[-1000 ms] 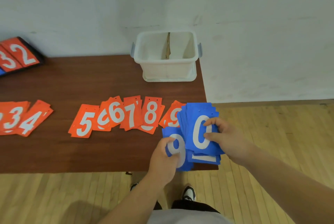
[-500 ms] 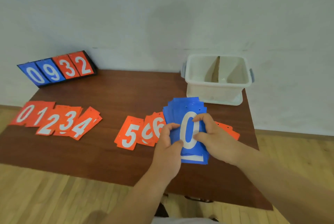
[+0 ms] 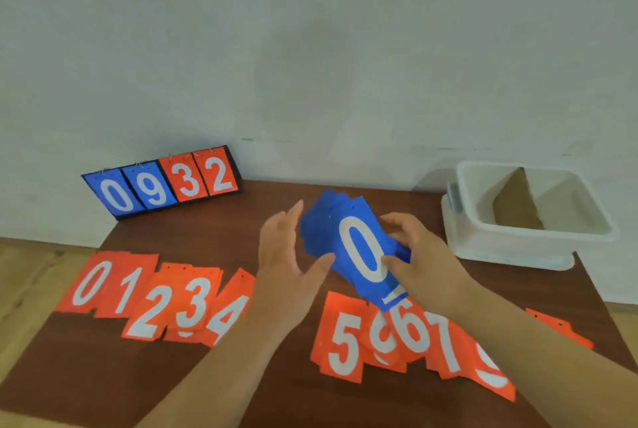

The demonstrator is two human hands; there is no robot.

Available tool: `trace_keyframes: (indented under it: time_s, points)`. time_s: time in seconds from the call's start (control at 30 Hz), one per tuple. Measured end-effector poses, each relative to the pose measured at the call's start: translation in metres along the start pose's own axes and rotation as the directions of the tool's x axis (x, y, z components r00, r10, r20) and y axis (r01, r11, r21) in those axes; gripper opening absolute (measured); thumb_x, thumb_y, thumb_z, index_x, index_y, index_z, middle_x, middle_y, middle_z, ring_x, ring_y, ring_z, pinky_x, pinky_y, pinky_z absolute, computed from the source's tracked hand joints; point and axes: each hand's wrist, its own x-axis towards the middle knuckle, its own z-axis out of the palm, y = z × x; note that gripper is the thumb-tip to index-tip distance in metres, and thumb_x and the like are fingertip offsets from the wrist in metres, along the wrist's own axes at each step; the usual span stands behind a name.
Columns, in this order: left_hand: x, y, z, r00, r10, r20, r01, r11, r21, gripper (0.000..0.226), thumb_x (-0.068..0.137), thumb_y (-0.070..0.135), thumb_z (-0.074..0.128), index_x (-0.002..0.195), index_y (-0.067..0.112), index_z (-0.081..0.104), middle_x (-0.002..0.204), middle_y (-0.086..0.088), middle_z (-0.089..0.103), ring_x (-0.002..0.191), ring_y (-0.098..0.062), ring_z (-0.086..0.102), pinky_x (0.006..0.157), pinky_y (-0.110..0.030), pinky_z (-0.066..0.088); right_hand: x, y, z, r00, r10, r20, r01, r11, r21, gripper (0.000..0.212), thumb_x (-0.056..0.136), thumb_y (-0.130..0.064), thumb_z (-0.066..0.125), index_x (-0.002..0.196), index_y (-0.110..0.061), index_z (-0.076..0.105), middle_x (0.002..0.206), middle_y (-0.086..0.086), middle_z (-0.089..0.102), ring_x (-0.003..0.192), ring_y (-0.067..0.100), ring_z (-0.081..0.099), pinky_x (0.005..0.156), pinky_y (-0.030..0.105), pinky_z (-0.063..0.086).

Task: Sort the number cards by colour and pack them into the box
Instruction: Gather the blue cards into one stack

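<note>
Squaring up the blue card stack [image 3: 322, 220] over the surface [image 3: 241, 217], with the box [image 3: 500, 248] waiting at the right.

The right grip [image 3: 426, 263] is pinching the stack's near-right side, thumb on the white 0, while the left grip [image 3: 286, 262] is lying wide, straight fingers beside the stack's left edge. The stack is sitting between both, its near end overlapping the orange cards [image 3: 341, 334]. Its long axis is running far-left to near-right, the 0's top pointing away and left. Judging from the fanned edges, the flat palm should be tapping them flush while the pinch is easing slightly.
</note>
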Motion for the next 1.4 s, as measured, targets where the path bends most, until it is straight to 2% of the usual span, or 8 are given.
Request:
trace_keyframes:
  time_s: [0.13, 0.23, 0.4, 0.53, 0.67, 0.87, 1.1, 1.4]
  points:
    - [0.057, -0.015, -0.029, 0.955, 0.236, 0.179, -0.271, 0.940, 0.207, 0.085, 0.090, 0.040, 0.071, 0.151, 0.058, 0.016, 0.163, 0.010, 0.005, 0.151, -0.014, 0.006, 0.118, -0.039, 0.022, 0.038, -0.014, 0.014, 0.991, -0.090, 0.102, 0.111, 0.966, -0.235, 0.053, 0.092, -0.014, 0.059, 0.139, -0.031, 0.042, 0.132, -0.012, 0.062, 0.116, 0.011, 0.062, 0.094, 0.033, 0.054]
    - [0.092, -0.033, -0.023, 0.904, 0.279, 0.324, -0.363, 0.901, 0.237, 0.070, 0.097, 0.037, 0.063, 0.152, 0.053, 0.023, 0.164, 0.010, 0.010, 0.152, -0.013, 0.009, 0.119, -0.036, 0.020, 0.068, -0.015, 0.024, 0.986, -0.091, 0.143, 0.135, 0.929, -0.344, 0.049, 0.094, -0.018, 0.058, 0.139, -0.030, 0.043, 0.132, -0.012, 0.063, 0.114, 0.014, 0.063, 0.091, 0.035, 0.055]
    - [0.126, -0.078, 0.011, 0.895, 0.177, 0.410, -0.258, 0.954, 0.151, 0.047, 0.102, 0.024, 0.054, 0.147, 0.035, 0.046, 0.141, 0.011, 0.046, 0.127, 0.000, 0.044, 0.109, -0.032, 0.043, 0.114, 0.004, 0.040, 0.988, -0.048, 0.147, 0.100, 0.922, -0.374, 0.047, 0.095, -0.019, 0.058, 0.139, -0.031, 0.046, 0.132, -0.012, 0.063, 0.116, 0.013, 0.062, 0.094, 0.034, 0.055]
    - [0.152, -0.106, 0.032, 0.921, 0.137, 0.366, -0.198, 0.971, 0.136, 0.050, 0.102, 0.018, 0.053, 0.149, 0.033, 0.044, 0.131, 0.011, 0.057, 0.118, -0.002, 0.052, 0.105, -0.026, 0.044, 0.152, 0.020, 0.050, 0.993, 0.002, 0.118, 0.041, 0.931, -0.363, 0.043, 0.097, -0.020, 0.057, 0.137, -0.031, 0.049, 0.130, -0.011, 0.064, 0.115, 0.012, 0.061, 0.090, 0.029, 0.055]
    - [0.185, -0.124, 0.044, 0.929, 0.178, 0.326, -0.232, 0.963, 0.138, 0.054, 0.101, 0.013, 0.053, 0.151, 0.031, 0.042, 0.110, 0.012, 0.055, 0.098, 0.000, 0.050, 0.089, -0.018, 0.042, 0.198, 0.027, 0.049, 0.995, -0.018, 0.100, 0.053, 0.934, -0.354, 0.039, 0.098, -0.021, 0.057, 0.135, -0.031, 0.054, 0.128, -0.011, 0.065, 0.114, 0.012, 0.061, 0.089, 0.027, 0.053]
    - [0.235, -0.148, 0.070, 0.940, 0.239, 0.243, -0.286, 0.941, 0.183, 0.041, 0.097, 0.019, 0.046, 0.135, 0.016, 0.062, 0.115, -0.001, 0.063, 0.105, -0.010, 0.055, 0.094, -0.023, 0.045, 0.260, 0.051, 0.050, 0.996, -0.076, 0.050, 0.089, 0.923, -0.373, 0.038, 0.097, -0.021, 0.058, 0.134, -0.030, 0.058, 0.125, -0.012, 0.066, 0.110, 0.010, 0.061, 0.090, 0.022, 0.044]
    - [0.229, -0.193, 0.106, 0.930, 0.021, 0.366, -0.123, 0.959, 0.257, 0.050, 0.100, 0.020, 0.052, 0.148, 0.032, 0.046, 0.126, 0.007, 0.048, 0.102, -0.004, 0.051, 0.090, -0.027, 0.051, 0.285, 0.113, 0.085, 0.982, -0.081, 0.171, 0.155, 0.866, -0.476, 0.045, 0.100, -0.028, 0.051, 0.145, -0.032, 0.048, 0.121, -0.007, 0.064, 0.108, 0.018, 0.059, 0.093, 0.033, 0.049]
    - [0.227, -0.197, 0.111, 0.952, 0.037, 0.304, -0.108, 0.970, 0.220, 0.042, 0.097, 0.017, 0.052, 0.137, 0.028, 0.056, 0.115, 0.008, 0.055, 0.095, -0.005, 0.057, 0.081, -0.015, 0.051, 0.279, 0.129, 0.078, 0.988, -0.088, 0.129, 0.130, 0.922, -0.365, 0.052, 0.094, -0.025, 0.062, 0.144, -0.035, 0.048, 0.111, -0.017, 0.058, 0.094, 0.001, 0.054, 0.078, 0.012, 0.046]
